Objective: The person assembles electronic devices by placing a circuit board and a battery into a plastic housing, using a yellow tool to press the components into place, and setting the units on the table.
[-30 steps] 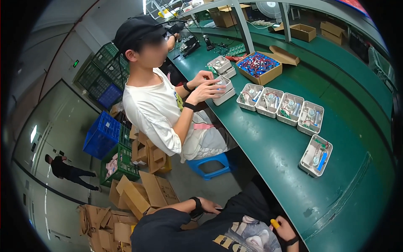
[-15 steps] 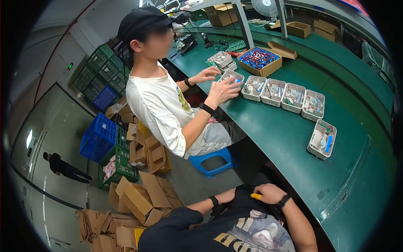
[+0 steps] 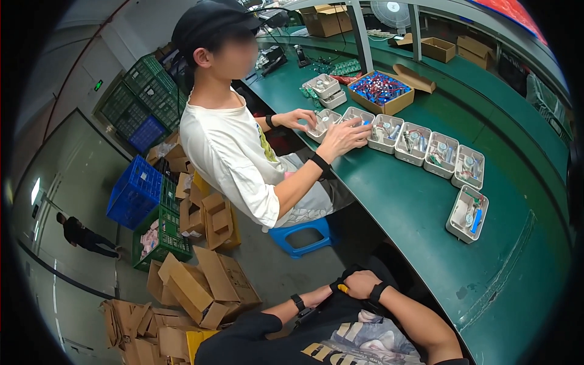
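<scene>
My right hand [image 3: 360, 284] rests low over my lap with its fingers curled, a yellow cover on one digit. Whatever lies inside its curl is hidden. Just left of it, my left hand [image 3: 321, 295] reaches in against dark cloth, its fingers tucked out of sight behind the right hand. Nearest on the green bench [image 3: 420, 243] stands a separate grey-white plastic case [image 3: 467, 214] holding a blue cylindrical cell, a round part and wires. Beyond it runs a row of similar open cases [image 3: 441, 155]. A co-worker's hands [image 3: 345, 139] are over the row's far-left cases.
A cardboard box [image 3: 395, 106] full of blue cells with red wires stands behind the row. The co-worker [image 3: 228, 146] sits at the bench on a blue stool [image 3: 301, 237]. Open cartons [image 3: 201, 286] and stacked crates [image 3: 140, 188] occupy the floor at left.
My right hand has moved left, against my left hand. The row of cases has shifted right, and another case now shows under the co-worker's hands. The view has tilted slightly.
</scene>
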The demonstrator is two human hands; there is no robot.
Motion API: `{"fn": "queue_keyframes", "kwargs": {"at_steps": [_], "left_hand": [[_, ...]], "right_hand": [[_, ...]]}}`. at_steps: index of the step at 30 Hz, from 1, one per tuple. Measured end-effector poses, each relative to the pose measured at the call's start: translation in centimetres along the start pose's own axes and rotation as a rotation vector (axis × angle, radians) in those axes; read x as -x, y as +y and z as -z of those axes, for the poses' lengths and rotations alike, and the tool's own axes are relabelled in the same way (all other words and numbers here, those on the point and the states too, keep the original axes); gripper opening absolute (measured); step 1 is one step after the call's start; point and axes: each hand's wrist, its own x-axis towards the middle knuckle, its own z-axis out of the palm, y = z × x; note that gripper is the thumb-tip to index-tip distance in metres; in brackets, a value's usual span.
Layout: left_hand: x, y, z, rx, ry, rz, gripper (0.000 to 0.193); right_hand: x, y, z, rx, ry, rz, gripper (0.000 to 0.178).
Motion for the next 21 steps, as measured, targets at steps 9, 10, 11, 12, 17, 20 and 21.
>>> {"fn": "queue_keyframes", "kwargs": {"at_steps": [9,10,11,12,17,20,21], "left_hand": [[-1.9,0.1,5.2,-0.268,-0.185,-0.169,0.034],[-2.0,0.3,5.5,-0.271,-0.188,-0.164,0.034],[-1.9,0.4,6.0,-0.278,-0.209,-0.122,0.038],[-1.8,0.4,6.4,-0.284,-0.230,-0.081,0.042],[-1.1,4.8,3.8,-0.472,-0.126,-0.102,0.034],[-2.0,4.8,3.2,-0.445,-0.001,0.133,0.037],[-2.1,5.0,2.9,-0.434,0.052,0.253,0.039]], "right_hand": [[-3.5,0.3,1.3,-0.041,0.033,0.046,0.032],[-3.6,0.4,1.3,-0.047,0.035,0.043,0.032],[-3.7,0.5,1.2,-0.055,0.028,0.044,0.032],[-3.8,0.5,1.2,-0.063,0.020,0.046,0.032],[-4.0,0.9,1.3,-0.080,0.000,0.024,0.034],[-3.7,0.9,0.8,-0.072,-0.004,0.040,0.033],[-3.5,0.9,0.8,-0.072,-0.004,0.038,0.033]]}}
